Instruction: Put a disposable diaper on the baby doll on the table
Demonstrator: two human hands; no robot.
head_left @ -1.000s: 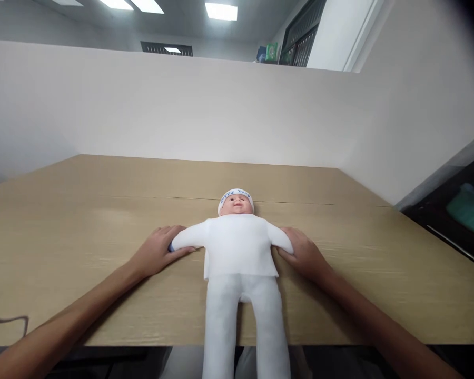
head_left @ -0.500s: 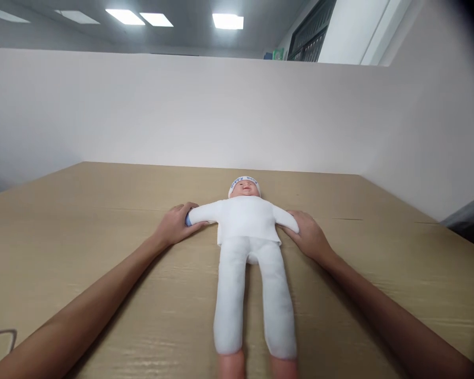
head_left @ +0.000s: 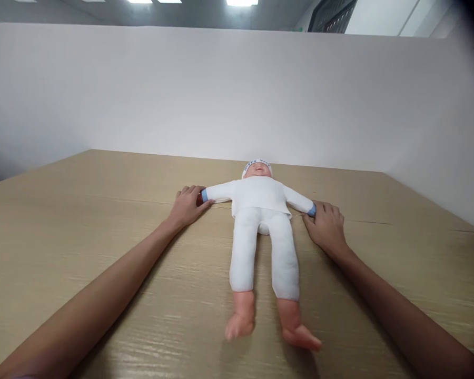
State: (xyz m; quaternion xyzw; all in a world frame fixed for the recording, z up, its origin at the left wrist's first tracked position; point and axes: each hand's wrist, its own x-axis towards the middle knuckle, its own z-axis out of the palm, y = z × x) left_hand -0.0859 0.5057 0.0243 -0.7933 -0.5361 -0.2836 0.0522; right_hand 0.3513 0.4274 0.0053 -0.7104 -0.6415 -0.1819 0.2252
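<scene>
A baby doll (head_left: 259,197) in a white top and trousers lies on its back, its head away from me and its bare feet toward me. It wears a white cap with blue lettering. Both doll arms are stretched out sideways, with blue cuffs showing at the wrists. My left hand (head_left: 187,206) is closed round the doll's hand on the left side, which my fingers mostly hide. On the other side, my right hand (head_left: 326,224) grips the doll's other hand just beyond the blue cuff, covering it.
The doll rests on a wide, light brown wooden table (head_left: 134,168) with a faint seam across it. A plain white partition (head_left: 205,95) rises behind the far edge and continues on the right. Ceiling lights show above it.
My view has tipped down and the doll appears farther up, its feet now showing. My right hand has slid outward from the doll's sleeve to its hand, uncovering the blue cuff.
</scene>
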